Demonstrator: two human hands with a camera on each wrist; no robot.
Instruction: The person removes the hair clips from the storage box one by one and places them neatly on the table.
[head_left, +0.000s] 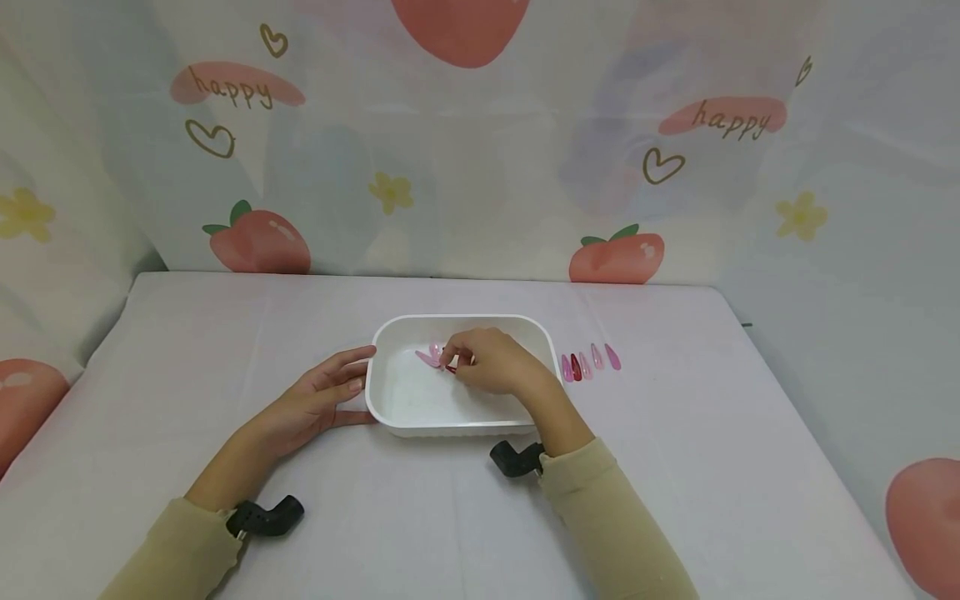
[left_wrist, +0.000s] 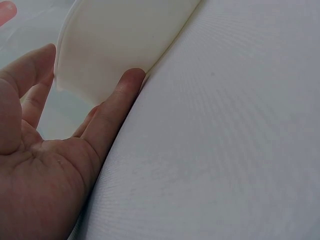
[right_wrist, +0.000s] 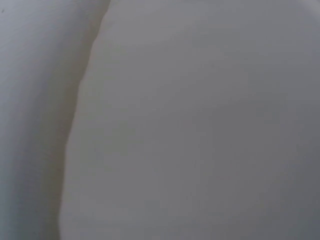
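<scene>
A white plastic tray [head_left: 420, 408] stands on the cloth-covered table. My left hand [head_left: 318, 404] rests at its left end, fingers extended and fingertips against the rim and side. The left wrist view shows those fingers [left_wrist: 107, 117] touching the tray's wall [left_wrist: 115, 45]. Inside the tray, my right hand [head_left: 491, 362] is bent downward with curled fingers, pinching a dark red false nail [head_left: 451, 368] at the fingertips. Pink false nails [head_left: 427, 359] lie just left of those fingertips, partly covered by the hand. Only the pale tray surface [right_wrist: 190, 125] fills most of the right wrist view.
Right of the tray, several pink false nails [head_left: 597, 357] and a red false nail [head_left: 576, 367] stand in a row on the white tablecloth [head_left: 300, 325]. A printed fabric backdrop [head_left: 480, 150] rises behind the table. Black wrist-worn devices [head_left: 270, 517] project from both cuffs.
</scene>
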